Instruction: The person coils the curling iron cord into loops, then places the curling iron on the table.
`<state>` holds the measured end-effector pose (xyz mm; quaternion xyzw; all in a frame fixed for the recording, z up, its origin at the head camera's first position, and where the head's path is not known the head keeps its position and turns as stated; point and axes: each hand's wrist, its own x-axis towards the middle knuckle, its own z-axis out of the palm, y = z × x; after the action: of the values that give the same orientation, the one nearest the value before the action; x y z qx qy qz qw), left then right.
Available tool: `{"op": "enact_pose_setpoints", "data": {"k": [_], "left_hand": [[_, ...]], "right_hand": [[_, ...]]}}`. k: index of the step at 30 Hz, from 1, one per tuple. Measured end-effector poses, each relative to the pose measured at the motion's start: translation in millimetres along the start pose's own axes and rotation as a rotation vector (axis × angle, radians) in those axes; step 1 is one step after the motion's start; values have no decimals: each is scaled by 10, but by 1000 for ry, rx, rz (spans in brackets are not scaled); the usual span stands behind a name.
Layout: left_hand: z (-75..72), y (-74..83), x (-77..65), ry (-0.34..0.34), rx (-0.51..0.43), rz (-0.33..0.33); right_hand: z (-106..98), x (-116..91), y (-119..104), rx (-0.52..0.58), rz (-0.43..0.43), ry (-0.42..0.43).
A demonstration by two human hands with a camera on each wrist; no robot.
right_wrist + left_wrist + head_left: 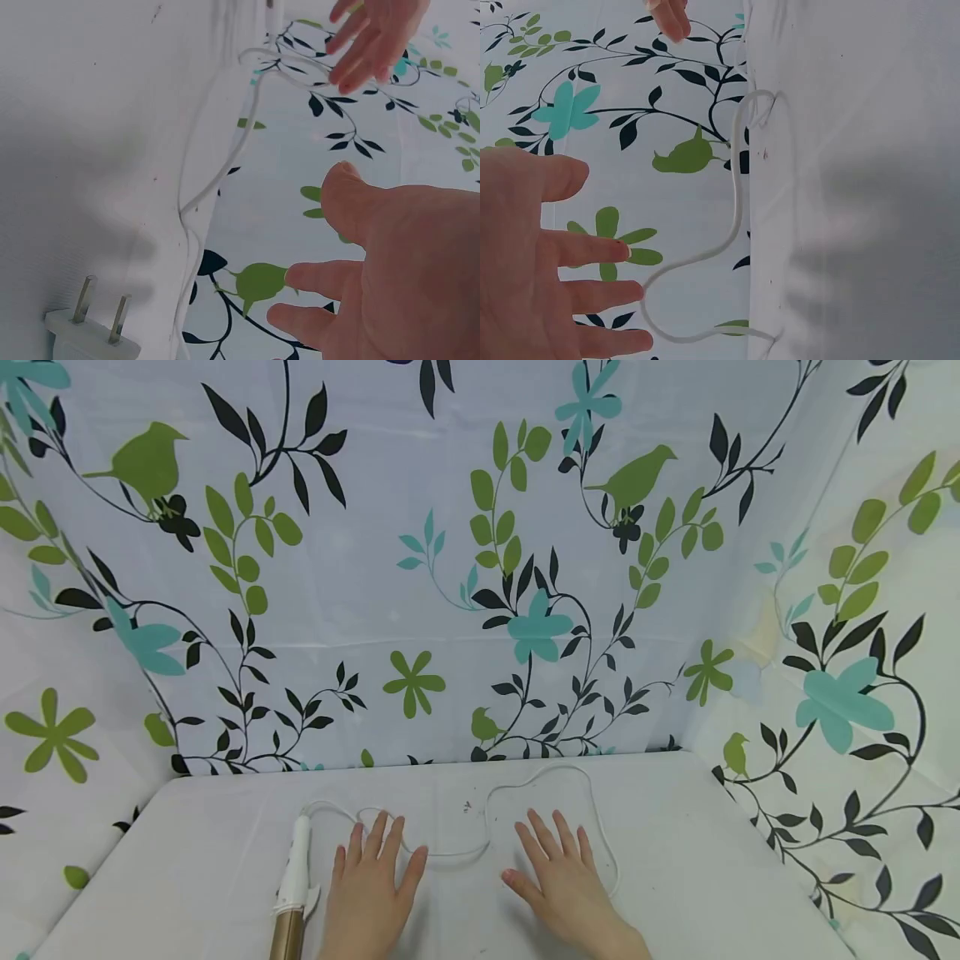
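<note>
A curling iron with a white handle [295,868] and a gold barrel [287,935] lies on the white table, left of my left hand [367,893]. That hand is held palm down with its fingers spread, holding nothing. My right hand [562,885] is spread in the same way, within the cord's right-hand loop as the head view shows it. Both wrist views show a gap between palms and tabletop. The white cord [737,187] winds from the handle across the table past both hands. Its two-pin plug [94,330] shows in the right wrist view.
The white table [697,860] has a few small dark marks. Behind it and at both sides hang white sheets [352,577] printed with birds, leaves and flowers.
</note>
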<state>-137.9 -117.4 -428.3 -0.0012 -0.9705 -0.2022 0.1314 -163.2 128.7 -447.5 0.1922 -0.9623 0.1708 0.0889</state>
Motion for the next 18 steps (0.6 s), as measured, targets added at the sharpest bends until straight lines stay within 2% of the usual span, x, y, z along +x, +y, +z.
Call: {"op": "enact_pose_setpoints", "data": {"k": [7,11,15,18], "left_hand": [[-183,-97,27,23,-83,-46],[-283,-240,60,18,-114,-141],[-395,-437,78,-31,-92,-237],[-465,-596,73,-85,-64,-279]], "right_hand": [[-18,-14,9,-15,-20,0],[-39,-19,13,-36,-31,-1],[-71,-25,4,-28,-35,-6],[-97,-32,-7,-12,-35,-18]]}}
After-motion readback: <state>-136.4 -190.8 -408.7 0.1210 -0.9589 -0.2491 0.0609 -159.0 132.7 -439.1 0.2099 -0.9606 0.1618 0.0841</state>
